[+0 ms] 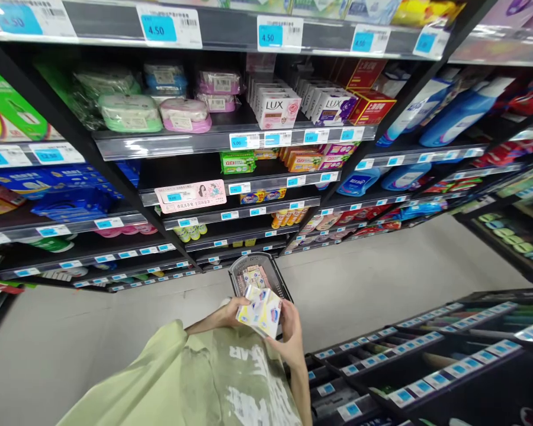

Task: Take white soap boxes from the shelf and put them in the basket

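I hold a small stack of yellow-and-white soap packs [261, 309] in front of my chest with both hands. My left hand [232, 310] grips the stack from the left, fingers curled around its edge. My right hand [291, 331] supports it from the right and below, fingers closed against the packs. Just beyond my hands, a grey wire shopping basket [241, 270] sits on the floor with more of the same packs inside.
Store shelves rise ahead with LUX soap boxes [278, 107], wrapped soap dishes [131, 112], blue detergent bottles [459, 112] and blue price tags. Another shelf unit [426, 367] stands close at my right. Grey floor [373, 278] runs along the aisle.
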Available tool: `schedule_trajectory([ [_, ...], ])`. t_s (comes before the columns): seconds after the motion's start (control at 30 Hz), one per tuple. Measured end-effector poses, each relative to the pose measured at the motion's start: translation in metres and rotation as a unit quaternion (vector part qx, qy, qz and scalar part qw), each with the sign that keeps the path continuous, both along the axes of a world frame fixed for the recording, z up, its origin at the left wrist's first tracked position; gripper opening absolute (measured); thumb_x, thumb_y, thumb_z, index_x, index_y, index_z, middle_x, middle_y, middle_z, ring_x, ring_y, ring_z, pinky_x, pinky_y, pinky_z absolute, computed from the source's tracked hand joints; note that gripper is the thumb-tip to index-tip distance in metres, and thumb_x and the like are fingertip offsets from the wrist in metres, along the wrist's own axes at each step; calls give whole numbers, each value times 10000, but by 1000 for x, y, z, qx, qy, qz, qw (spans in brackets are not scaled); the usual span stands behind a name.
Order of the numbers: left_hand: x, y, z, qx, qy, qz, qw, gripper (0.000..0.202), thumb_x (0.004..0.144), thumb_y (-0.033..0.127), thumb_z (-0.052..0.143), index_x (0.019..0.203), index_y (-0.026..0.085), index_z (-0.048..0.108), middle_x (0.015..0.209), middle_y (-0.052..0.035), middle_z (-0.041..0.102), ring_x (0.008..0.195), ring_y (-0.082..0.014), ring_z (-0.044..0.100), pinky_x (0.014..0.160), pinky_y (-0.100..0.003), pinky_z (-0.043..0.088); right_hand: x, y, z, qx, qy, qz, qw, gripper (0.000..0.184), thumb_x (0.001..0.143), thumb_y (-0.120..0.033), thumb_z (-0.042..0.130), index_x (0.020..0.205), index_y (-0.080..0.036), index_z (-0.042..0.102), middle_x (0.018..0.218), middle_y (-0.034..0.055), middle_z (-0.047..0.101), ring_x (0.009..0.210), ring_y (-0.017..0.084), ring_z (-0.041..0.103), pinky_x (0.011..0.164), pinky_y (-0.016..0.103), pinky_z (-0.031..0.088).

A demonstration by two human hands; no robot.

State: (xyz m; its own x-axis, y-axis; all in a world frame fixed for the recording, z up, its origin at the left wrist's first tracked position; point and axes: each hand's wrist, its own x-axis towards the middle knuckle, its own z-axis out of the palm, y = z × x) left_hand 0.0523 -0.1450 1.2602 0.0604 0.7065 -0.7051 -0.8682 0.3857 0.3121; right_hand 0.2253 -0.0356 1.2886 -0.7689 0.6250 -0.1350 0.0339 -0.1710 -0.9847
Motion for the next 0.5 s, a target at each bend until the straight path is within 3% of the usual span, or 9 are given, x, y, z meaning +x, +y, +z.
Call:
schedule_trajectory([
  [0.13, -6, 2, 9, 68, -51, 3, 996, 583, 677, 294, 387, 1152, 29, 596, 1040, -180, 691, 1048, -339, 641, 873, -490, 464, 26, 11, 0, -95, 59, -84, 990, 1040, 606, -701, 762, 1451, -236, 371, 1437, 192, 474, 1355, 419, 444, 1082, 574, 404],
  [0.23, -11, 6, 16, 155, -90, 14, 984, 666, 672, 359, 385, 1228, 35, 555, 1116, -210, 662, 1059, -352, 635, 838, -468, 475, 39, 17, 5, -98, 54, -143, 983, 1052, 606, -772, 715, 1458, -258, 375, 1453, 183, 475, 1379, 414, 420, 1102, 587, 372],
  [0.3, -12, 7, 16, 169, -100, 17, 980, 655, 702, 379, 377, 1239, 45, 549, 1121, -211, 658, 1054, -347, 637, 832, -459, 476, 42, 19, 8, -77, 38, -146, 986, 1022, 609, -748, 730, 1442, -269, 383, 1449, 174, 485, 1370, 399, 437, 1085, 563, 401],
  [0.37, -10, 7, 13, 122, -91, 12, 988, 601, 748, 384, 363, 1210, 56, 564, 1091, -199, 667, 1046, -338, 637, 856, -474, 470, 37, 21, 10, -57, 27, -119, 991, 986, 613, -699, 764, 1419, -264, 398, 1438, 170, 493, 1347, 386, 464, 1056, 525, 441],
  [0.5, -1, 8, 3, 46, -69, 11, 996, 513, 785, 371, 408, 1129, 39, 596, 1041, -178, 684, 1071, -311, 623, 928, -449, 445, 11, 20, 15, -3, 13, -19, 1000, 912, 616, -442, 858, 1390, -248, 418, 1421, 153, 501, 1312, 345, 495, 1068, 471, 441],
])
